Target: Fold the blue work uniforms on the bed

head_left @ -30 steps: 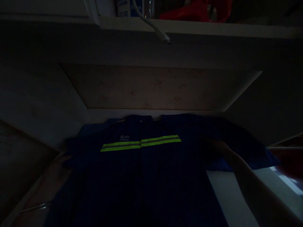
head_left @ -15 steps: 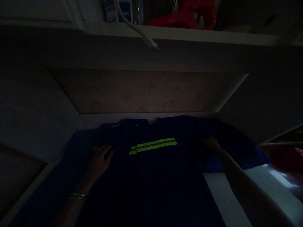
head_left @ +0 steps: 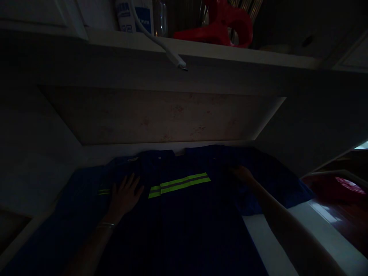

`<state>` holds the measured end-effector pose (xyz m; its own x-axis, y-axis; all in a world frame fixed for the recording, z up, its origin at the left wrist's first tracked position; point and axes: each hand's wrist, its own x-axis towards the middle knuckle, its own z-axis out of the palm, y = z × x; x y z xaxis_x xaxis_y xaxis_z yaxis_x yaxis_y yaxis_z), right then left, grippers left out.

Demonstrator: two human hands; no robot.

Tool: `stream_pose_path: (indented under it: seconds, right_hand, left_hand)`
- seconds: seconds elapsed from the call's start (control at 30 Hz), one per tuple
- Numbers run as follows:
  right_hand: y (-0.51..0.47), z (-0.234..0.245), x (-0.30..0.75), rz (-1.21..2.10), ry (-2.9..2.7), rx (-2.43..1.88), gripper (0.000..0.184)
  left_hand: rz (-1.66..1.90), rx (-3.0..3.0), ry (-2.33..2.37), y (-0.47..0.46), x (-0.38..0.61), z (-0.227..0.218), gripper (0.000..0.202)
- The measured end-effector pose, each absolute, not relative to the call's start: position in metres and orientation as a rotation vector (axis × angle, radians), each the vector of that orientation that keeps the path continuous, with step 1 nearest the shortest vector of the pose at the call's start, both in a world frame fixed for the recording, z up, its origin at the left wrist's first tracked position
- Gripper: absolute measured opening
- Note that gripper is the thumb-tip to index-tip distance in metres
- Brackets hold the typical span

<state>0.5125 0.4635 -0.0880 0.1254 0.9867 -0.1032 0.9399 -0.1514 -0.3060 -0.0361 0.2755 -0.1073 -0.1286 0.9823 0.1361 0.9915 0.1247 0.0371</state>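
Note:
A dark blue work jacket [head_left: 189, 218] with a yellow-green and grey reflective stripe lies spread out, its collar towards the back panel. On its left chest side my left hand [head_left: 124, 197] rests flat, fingers spread, a bracelet at the wrist. My right hand [head_left: 243, 174] touches the fabric on the other side, near where the right sleeve [head_left: 276, 180] begins. Its fingers are lost in the dark, so I cannot tell whether they grip the cloth. The lower part of the jacket runs out of view.
Overhead, a shelf [head_left: 201, 55] holds a red plastic object [head_left: 212, 34], a glass [head_left: 161, 19] and a white-blue package [head_left: 135, 17]. A white cable [head_left: 169, 53] hangs over its edge. Behind the collar stands a flower-patterned panel [head_left: 172, 119]. Something red [head_left: 330, 188] is at far right.
My left hand has opened out, its fingers now spread flat on the jacket. My right hand stays by the sleeve. The whole view has shifted slightly.

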Motion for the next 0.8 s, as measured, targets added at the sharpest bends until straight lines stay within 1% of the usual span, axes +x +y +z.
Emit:
stream_pose_path:
  seconds: [0.17,0.2,0.23,0.3,0.4,0.47,0.53,0.67,0.73,0.8]
  right_hand:
    - [0.476,-0.087,0.495,0.348,-1.961,-2.209,0.068]
    - [0.481,-0.085,0.493,0.342,-1.959,-2.215,0.071]
    - [0.486,-0.083,0.493,0.349,-1.963,-2.22,0.07]
    - [0.497,-0.077,0.494,0.383,-1.997,-2.217,0.059]
    - [0.507,-0.065,0.499,0.401,-2.085,-2.173,0.033]
    - [0.51,-0.058,0.502,0.38,-2.15,-2.115,0.021]
    - [0.508,-0.05,0.504,0.39,-2.186,-2.06,0.022]
    - [0.498,-0.023,0.496,0.374,-2.091,-1.998,0.034]
    - [0.49,-0.001,0.48,0.344,-2.094,-1.922,0.034]
    - [0.478,0.023,0.454,0.394,-2.116,-1.818,0.031]
  left_hand:
    - [-0.136,-2.058,-2.278,0.274,-0.03,-0.122,0.06]
    - [-0.129,-2.055,-2.281,0.274,-0.03,-0.123,0.06]
    - [-0.123,-2.053,-2.284,0.274,-0.031,-0.122,0.06]
    - [-0.125,-2.055,-2.286,0.274,-0.032,-0.121,0.059]
    - [-0.181,-2.054,-2.271,0.274,-0.031,-0.12,0.059]
    - [-0.212,-2.038,-2.265,0.274,-0.03,-0.12,0.059]
    - [-0.223,-2.025,-2.267,0.273,-0.029,-0.12,0.058]
    - [-0.248,-2.014,-2.26,0.273,-0.03,-0.122,0.057]
    - [-0.276,-2.004,-2.256,0.272,-0.031,-0.122,0.056]
    - [-0.315,-1.987,-2.253,0.272,-0.03,-0.122,0.056]
